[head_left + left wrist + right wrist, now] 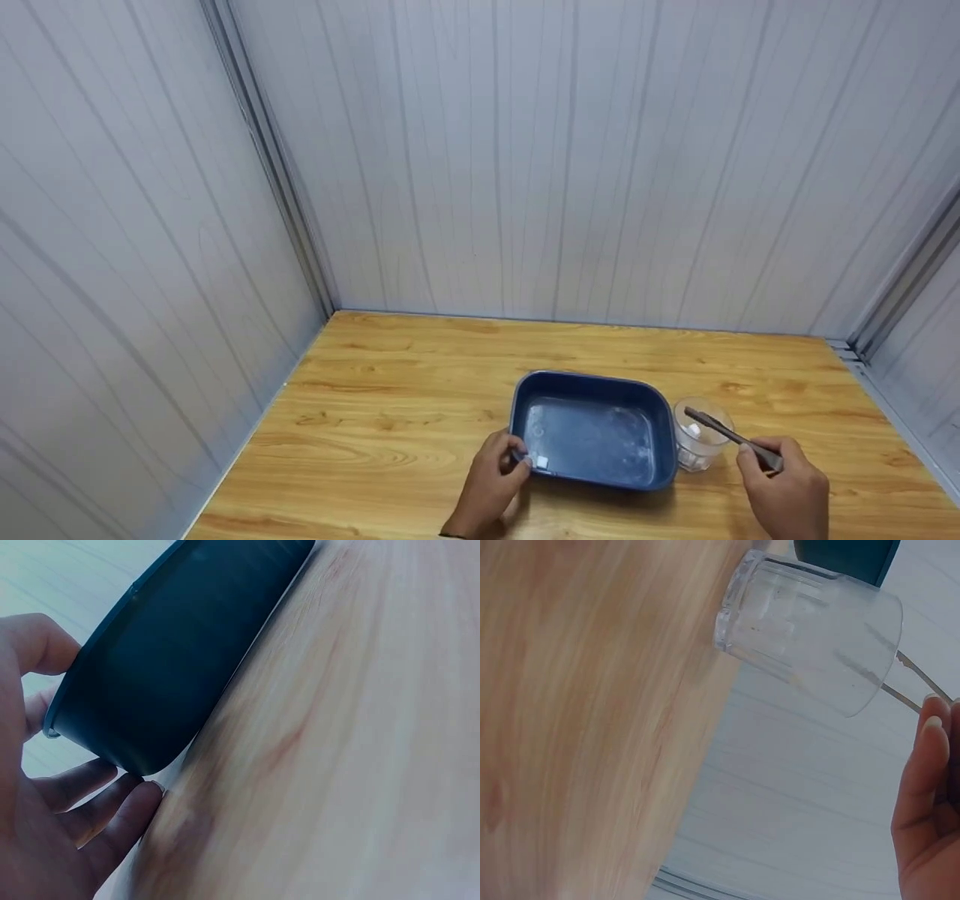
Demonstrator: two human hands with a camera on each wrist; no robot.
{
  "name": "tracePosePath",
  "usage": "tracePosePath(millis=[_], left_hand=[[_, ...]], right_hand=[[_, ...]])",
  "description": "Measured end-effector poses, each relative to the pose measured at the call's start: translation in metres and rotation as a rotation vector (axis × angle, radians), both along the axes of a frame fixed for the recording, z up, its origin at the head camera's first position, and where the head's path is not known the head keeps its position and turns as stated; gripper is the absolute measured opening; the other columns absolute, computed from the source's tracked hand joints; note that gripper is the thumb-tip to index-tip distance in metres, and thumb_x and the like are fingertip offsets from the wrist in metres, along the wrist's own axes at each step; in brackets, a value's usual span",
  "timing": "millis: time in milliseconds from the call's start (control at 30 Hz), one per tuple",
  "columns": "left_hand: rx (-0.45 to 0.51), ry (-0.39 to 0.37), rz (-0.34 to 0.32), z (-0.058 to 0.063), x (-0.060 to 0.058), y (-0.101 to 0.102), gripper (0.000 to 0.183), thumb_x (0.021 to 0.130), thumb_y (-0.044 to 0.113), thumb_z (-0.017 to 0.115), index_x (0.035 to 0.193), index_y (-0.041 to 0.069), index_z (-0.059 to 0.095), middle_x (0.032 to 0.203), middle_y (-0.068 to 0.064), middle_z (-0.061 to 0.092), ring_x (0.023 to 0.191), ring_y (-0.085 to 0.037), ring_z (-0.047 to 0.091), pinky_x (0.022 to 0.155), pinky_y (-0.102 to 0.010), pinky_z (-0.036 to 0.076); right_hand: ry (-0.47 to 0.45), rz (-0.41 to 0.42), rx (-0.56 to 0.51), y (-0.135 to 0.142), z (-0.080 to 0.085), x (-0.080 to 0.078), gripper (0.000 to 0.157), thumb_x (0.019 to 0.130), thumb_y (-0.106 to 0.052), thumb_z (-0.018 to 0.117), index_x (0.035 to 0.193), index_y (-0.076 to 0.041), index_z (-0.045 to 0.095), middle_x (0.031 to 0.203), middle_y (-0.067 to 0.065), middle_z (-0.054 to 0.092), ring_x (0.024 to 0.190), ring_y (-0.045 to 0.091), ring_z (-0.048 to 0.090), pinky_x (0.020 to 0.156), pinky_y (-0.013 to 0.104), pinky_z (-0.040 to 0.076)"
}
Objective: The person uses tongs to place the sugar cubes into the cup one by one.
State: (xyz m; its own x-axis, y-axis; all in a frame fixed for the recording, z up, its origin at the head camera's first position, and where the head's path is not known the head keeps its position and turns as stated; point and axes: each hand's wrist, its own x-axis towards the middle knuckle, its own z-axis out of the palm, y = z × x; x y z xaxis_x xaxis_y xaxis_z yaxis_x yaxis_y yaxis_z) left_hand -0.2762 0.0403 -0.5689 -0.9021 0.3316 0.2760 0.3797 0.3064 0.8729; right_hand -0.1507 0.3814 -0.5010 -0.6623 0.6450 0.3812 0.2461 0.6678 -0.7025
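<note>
My left hand [487,480] grips the near left corner of a dark blue rectangular tray [600,442], thumb on the rim. In the left wrist view the other fingers [124,821] spread along the tray's outer side, down near the table. A small white piece [541,463] lies inside the tray, close to that thumb. To the tray's right stands a clear glass [701,454] with white pieces [691,431] in it. My right hand [791,484] pinches metal tongs [731,433]; in the right wrist view their two tips [866,671] reach into the glass's mouth.
The wood-grain table [375,420] extends left of the tray and behind it. A pale panel wall [525,187] rises along the back edge, with side walls at left and right. Metal posts [262,142] line the corners.
</note>
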Motion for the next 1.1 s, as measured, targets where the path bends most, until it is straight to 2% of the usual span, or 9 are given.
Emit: tracePosePath(millis=[200,400,567,833,1100], left_hand=[[-0.007,-0.024,0.013,0.001,0.001,-0.001,0.012,0.082,0.019,0.065,0.088,0.025,0.056,0.105,0.006,0.051,0.097,-0.014,0.049,0.081,-0.030,0.041],[-0.001,-0.027,0.004,0.001,0.001,0.000,0.012,0.083,0.019,0.065,0.089,0.024,0.056,0.107,0.005,0.052,0.099,-0.014,0.049,0.082,-0.031,0.042],[0.023,-0.020,-0.014,0.000,0.000,0.001,0.011,0.083,0.019,0.065,0.090,0.023,0.057,0.110,0.003,0.052,0.102,-0.015,0.049,0.083,-0.033,0.044],[0.030,-0.028,-0.014,0.000,0.001,0.001,0.011,0.083,0.019,0.065,0.090,0.023,0.057,0.116,-0.001,0.053,0.103,-0.016,0.048,0.079,-0.029,0.044],[0.030,-0.017,-0.005,-0.002,0.001,0.002,0.011,0.083,0.021,0.066,0.089,0.024,0.057,0.110,0.004,0.053,0.101,-0.015,0.049,0.080,-0.031,0.044]], right_hand=[[0.022,0.049,-0.040,-0.005,0.000,0.000,0.014,0.085,-0.015,0.065,0.094,-0.005,0.062,0.070,0.004,0.064,0.056,0.010,0.056,0.048,0.022,0.042],[0.020,0.053,-0.042,-0.008,-0.001,0.002,0.013,0.084,-0.016,0.065,0.092,-0.006,0.062,0.069,0.003,0.063,0.057,0.010,0.055,0.048,0.021,0.042],[0.032,0.065,-0.015,-0.010,0.000,0.005,0.012,0.083,-0.018,0.067,0.089,-0.008,0.063,0.072,0.005,0.063,0.058,0.011,0.053,0.049,0.021,0.041],[0.104,0.105,0.024,-0.011,0.000,0.003,0.008,0.081,-0.015,0.070,0.086,-0.011,0.064,0.068,0.002,0.060,0.053,0.009,0.050,0.049,0.017,0.038],[0.109,0.069,0.047,-0.017,0.003,0.003,0.010,0.079,-0.016,0.071,0.085,-0.011,0.066,0.075,0.006,0.064,0.057,0.004,0.052,0.050,0.013,0.038]])
